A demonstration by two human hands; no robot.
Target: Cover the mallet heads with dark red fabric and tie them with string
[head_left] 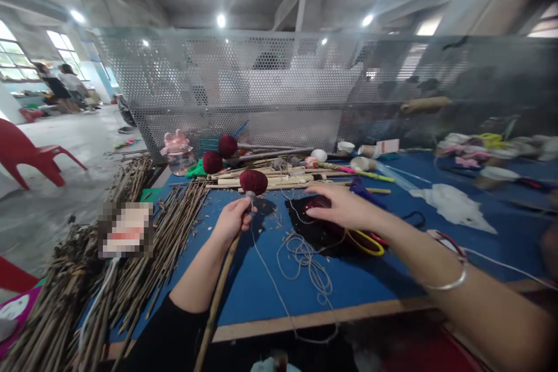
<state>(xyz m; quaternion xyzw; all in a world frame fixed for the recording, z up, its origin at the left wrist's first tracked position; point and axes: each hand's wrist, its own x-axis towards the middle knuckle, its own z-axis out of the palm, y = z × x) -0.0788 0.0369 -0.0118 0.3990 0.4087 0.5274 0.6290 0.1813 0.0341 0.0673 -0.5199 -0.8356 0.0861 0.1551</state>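
My left hand [235,220] is closed around a wooden stick [217,299] just below its top end. A dark red padded ball [253,182] caps the stick, with grey binding at its neck. From there a thin pale string [267,267] runs down to the table edge and joins loose coils [307,258] on the blue tabletop. My right hand [335,204], wearing a silver bangle, reaches over black cloth [300,224] with its fingers apart. Beneath that hand lies dark red material, partly hidden. A yellow loop handle [370,244] shows beside the wrist.
Bundles of thin sticks [161,250] cover the left side. Two more dark red balls [213,161] lie at the back near a pink-lidded jar [178,154]. Behind stands a perforated metal screen [279,81]. Crumpled white plastic [457,204] lies right, and a red chair [35,151] stands left.
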